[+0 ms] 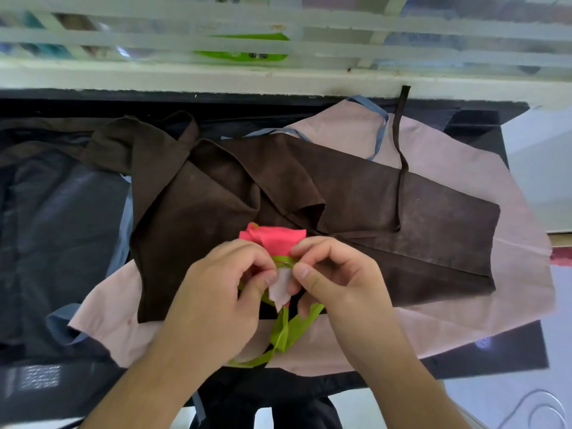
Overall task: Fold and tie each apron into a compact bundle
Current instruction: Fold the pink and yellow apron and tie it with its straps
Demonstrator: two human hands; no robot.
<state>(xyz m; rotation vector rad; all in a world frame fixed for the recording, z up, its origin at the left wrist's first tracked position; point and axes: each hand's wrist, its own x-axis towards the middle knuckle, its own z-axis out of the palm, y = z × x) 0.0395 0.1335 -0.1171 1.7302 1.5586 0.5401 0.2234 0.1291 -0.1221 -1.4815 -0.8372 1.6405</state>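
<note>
Two hands, left hand [216, 292] and right hand [337, 274], pinch the green strap [286, 331] around one rolled pink apron bundle [274, 236], above one brown apron [371, 212] and one pale pink apron [464, 320].

Your left hand [216, 292] and right hand [337, 280] pinch the green tie [283, 331] around the pink apron bundle [272, 235], above the brown apron [371, 218].

Brown apron [340, 193] heaped behind hands
</note>
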